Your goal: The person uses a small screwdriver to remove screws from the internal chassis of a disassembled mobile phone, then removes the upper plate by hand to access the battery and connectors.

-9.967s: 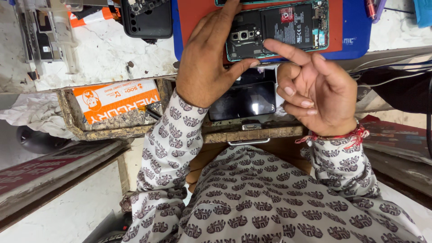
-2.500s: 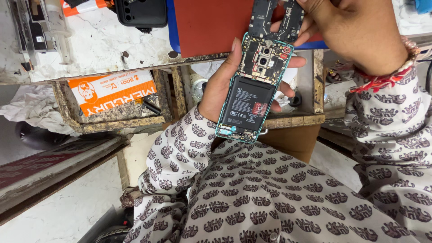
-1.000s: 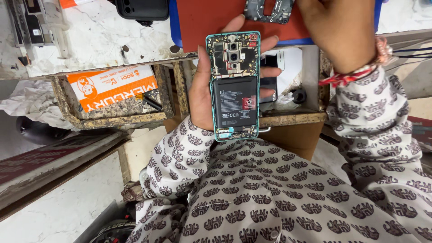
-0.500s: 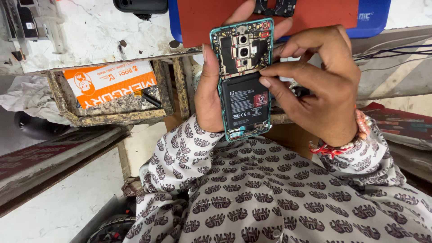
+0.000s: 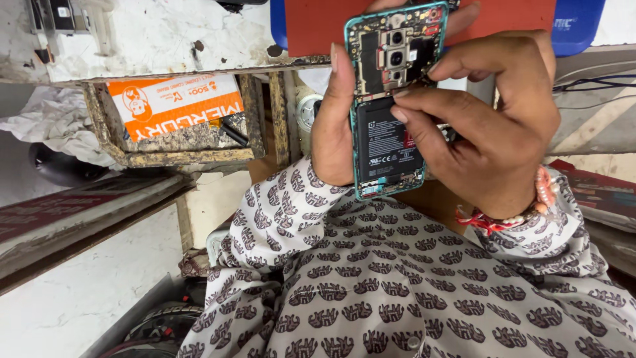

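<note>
The opened phone (image 5: pixel 391 99) has a teal-green frame, a black battery with white markings and a small red patch, and a dark circuit board dotted with silver and gold. The sleeves and shirt (image 5: pixel 397 292) are off-white with a repeated dark brown block print. A red thread and a string of pink and white beads (image 5: pixel 530 205) circle the right wrist. The mat (image 5: pixel 318 26) is rust red with a blue border. The box (image 5: pixel 175 106) in the drawer is orange and white. The worktop (image 5: pixel 159 40) is white and stained with grey.
</note>
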